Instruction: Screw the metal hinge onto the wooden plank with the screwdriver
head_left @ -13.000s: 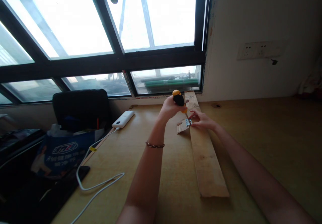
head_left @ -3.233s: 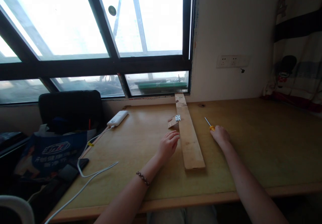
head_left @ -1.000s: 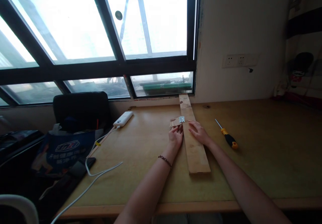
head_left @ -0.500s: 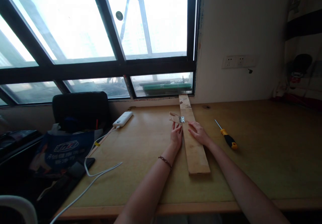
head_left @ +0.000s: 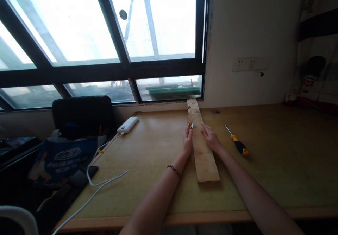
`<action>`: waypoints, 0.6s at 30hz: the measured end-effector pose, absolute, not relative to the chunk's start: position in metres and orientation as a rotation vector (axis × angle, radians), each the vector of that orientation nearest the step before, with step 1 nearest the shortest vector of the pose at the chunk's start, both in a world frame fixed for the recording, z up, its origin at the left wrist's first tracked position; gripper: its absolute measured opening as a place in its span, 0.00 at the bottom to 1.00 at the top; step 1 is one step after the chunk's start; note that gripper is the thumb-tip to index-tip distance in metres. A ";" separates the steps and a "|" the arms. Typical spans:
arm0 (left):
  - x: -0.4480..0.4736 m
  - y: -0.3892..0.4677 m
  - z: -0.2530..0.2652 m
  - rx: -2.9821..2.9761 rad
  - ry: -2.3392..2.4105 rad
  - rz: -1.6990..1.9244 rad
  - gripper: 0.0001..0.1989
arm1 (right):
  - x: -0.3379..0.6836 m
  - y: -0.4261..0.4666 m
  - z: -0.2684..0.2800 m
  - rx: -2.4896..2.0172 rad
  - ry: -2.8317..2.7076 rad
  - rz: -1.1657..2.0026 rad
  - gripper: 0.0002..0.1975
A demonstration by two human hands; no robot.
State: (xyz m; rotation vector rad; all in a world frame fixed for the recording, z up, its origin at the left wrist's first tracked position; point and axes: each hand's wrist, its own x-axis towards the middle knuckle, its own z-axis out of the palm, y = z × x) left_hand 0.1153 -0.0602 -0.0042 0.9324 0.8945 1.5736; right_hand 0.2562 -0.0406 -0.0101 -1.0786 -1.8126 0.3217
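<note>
A long wooden board (head_left: 207,164) lies on the table, pointing away from me toward the window. On its left edge, a small metal hinge (head_left: 192,125) joins it to a small wooden piece (head_left: 190,116), which now stands tilted up. My left hand (head_left: 187,140) has its fingers closed against this piece, partly covering it and the hinge. My right hand (head_left: 210,137) rests on the board's right side with its fingers stretched out, holding nothing. To the right lies a screwdriver (head_left: 239,145) with a yellow and black handle, apart from both hands.
A white power bank (head_left: 128,125) with a white cable (head_left: 105,182) lies at the table's left edge. Left of it are a black chair (head_left: 83,115) and a blue bag (head_left: 63,161). A window and a wall with a socket panel (head_left: 249,64) stand behind the table (head_left: 277,178).
The small wooden piece has swung up on its hinge from lying out to the left. My left hand has moved slightly right and up with it; my right hand has shifted slightly.
</note>
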 end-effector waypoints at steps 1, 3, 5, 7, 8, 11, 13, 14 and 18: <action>0.115 -0.061 -0.004 0.983 0.923 1.596 0.17 | 0.257 -0.040 -0.010 -1.108 -1.765 0.314 0.25; 0.115 -0.063 -0.005 1.079 0.988 1.629 0.14 | 0.259 -0.040 -0.010 -1.179 -1.653 0.309 0.27; 0.114 -0.064 -0.006 1.136 1.026 1.661 0.14 | 0.261 -0.040 -0.009 -1.244 -1.556 0.321 0.29; 0.113 -0.065 -0.006 1.175 1.044 1.711 0.14 | 0.262 -0.041 -0.007 -1.275 -1.508 0.345 0.30; 0.113 -0.066 -0.006 1.185 1.047 1.738 0.15 | 0.262 -0.041 -0.007 -1.272 -1.507 0.354 0.30; 0.113 -0.066 -0.005 1.157 1.013 1.777 0.17 | 0.259 -0.044 -0.005 -1.207 -1.586 0.360 0.27; 0.113 -0.066 -0.005 1.105 0.968 1.763 0.19 | 0.256 -0.046 -0.005 -1.162 -1.663 0.357 0.25; 0.114 -0.066 -0.005 1.080 0.950 1.745 0.20 | 0.255 -0.046 -0.005 -1.151 -1.694 0.365 0.25; 0.115 -0.066 -0.005 1.042 0.932 1.696 0.21 | 0.253 -0.046 -0.006 -1.156 -1.730 0.419 0.27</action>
